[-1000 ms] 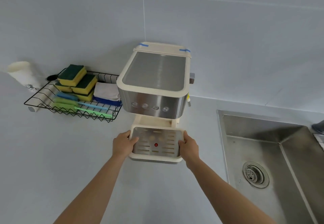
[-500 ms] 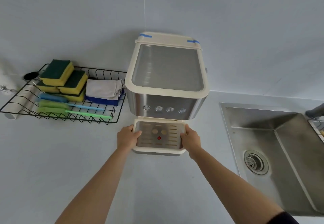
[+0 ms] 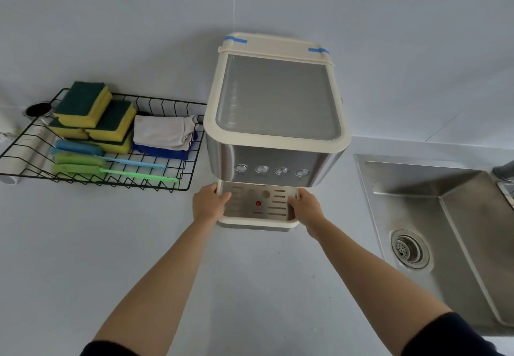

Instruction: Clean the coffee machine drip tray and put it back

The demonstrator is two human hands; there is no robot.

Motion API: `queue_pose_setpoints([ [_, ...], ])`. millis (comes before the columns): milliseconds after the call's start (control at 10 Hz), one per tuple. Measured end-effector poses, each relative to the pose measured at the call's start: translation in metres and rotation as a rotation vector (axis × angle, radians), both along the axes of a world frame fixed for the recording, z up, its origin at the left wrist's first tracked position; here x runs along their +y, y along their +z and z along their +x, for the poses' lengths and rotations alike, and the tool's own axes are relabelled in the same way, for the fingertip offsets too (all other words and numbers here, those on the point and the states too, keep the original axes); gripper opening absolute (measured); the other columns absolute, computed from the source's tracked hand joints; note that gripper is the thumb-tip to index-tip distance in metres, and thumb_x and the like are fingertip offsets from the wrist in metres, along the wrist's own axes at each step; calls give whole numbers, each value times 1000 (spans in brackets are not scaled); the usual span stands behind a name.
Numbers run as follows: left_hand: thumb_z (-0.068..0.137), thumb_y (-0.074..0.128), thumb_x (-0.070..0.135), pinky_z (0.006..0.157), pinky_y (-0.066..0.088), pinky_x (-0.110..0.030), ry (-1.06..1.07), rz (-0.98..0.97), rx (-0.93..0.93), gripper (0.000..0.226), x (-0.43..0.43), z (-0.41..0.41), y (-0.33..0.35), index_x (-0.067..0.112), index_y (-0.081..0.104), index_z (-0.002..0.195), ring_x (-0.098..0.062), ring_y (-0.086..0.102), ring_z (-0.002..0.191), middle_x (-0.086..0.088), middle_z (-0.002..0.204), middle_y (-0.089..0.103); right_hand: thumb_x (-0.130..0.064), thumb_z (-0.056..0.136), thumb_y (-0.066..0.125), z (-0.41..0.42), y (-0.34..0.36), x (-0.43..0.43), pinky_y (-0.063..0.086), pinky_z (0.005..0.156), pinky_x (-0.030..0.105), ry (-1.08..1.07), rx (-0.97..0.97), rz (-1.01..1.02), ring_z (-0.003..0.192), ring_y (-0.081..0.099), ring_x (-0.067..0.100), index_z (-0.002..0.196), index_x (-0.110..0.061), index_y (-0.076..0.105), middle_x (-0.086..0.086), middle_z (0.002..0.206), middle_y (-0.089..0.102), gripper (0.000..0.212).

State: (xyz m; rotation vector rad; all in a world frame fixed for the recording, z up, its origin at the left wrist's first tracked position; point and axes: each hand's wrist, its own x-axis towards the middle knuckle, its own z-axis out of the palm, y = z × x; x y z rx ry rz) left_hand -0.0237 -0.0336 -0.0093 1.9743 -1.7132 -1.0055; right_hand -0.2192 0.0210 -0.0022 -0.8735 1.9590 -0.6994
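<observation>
A cream and steel coffee machine (image 3: 275,110) stands on the counter against the wall. Its drip tray (image 3: 258,218), cream-rimmed with a slotted metal grate and a red float, sits at the machine's base, with its back part under the button panel. My left hand (image 3: 208,202) grips the tray's left edge, thumb on the grate. My right hand (image 3: 306,206) grips the right edge the same way.
A black wire rack (image 3: 192,172) to the left holds green and yellow sponges (image 3: 94,113), folded cloths (image 3: 164,133) and long-handled brushes (image 3: 111,166). A steel sink (image 3: 445,216) with a round drain (image 3: 409,248) lies to the right. A tap (image 3: 504,170) shows at the right edge.
Both hands have slid the drip tray back toward the wall, farther in under the machine. The camera has come nearer and looks down more steeply.
</observation>
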Motion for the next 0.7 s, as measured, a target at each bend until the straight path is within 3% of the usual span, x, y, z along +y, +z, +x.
queue_pose_setpoints([
  [100,87,55,25,57,28,-28,-10,0,-50,26,-7,-2,-1,5,48,71,-24,45,70,-5,64,48,-13,92,40,-2,1,-6,41,74,30,-6,-36,26,91,54,23,106,-4,56,8,97,58,23],
  [200,87,54,25,47,25,-24,-16,-3,-59,30,-12,-4,-4,5,45,66,-24,44,67,0,55,38,-14,93,39,-5,0,-10,40,74,30,1,-52,39,86,52,23,92,-6,54,11,93,57,17],
  [300,87,54,25,46,25,-21,-3,-4,-53,32,-13,-5,-5,5,46,64,-23,46,66,1,55,41,-14,93,37,-6,1,-12,42,77,33,21,-50,47,85,51,23,93,-2,54,15,95,58,21],
  [400,87,54,26,53,29,-27,-2,-10,-42,26,-12,-6,-6,3,52,73,-23,48,70,-4,64,49,-14,94,35,-7,-2,-11,45,83,36,57,-49,40,90,52,24,108,2,53,16,102,59,28],
  [500,88,54,25,66,34,-29,-13,-12,-40,24,-11,-5,-6,4,51,76,-22,48,75,-8,78,54,-15,94,34,-7,2,-10,40,76,30,112,-34,70,91,51,23,113,1,49,14,103,57,29],
  [600,89,52,24,68,33,-29,1,-46,23,20,-9,-4,-3,7,47,80,-22,46,77,-6,77,51,-16,94,32,-4,2,-10,41,76,31,174,17,68,91,49,23,118,0,42,13,104,53,30],
  [700,92,44,23,69,31,-27,16,-58,85,16,-1,-1,1,9,44,84,-24,45,79,-2,71,47,-20,95,34,-4,6,1,41,83,33,144,38,29,102,49,26,128,-3,32,14,120,51,38],
])
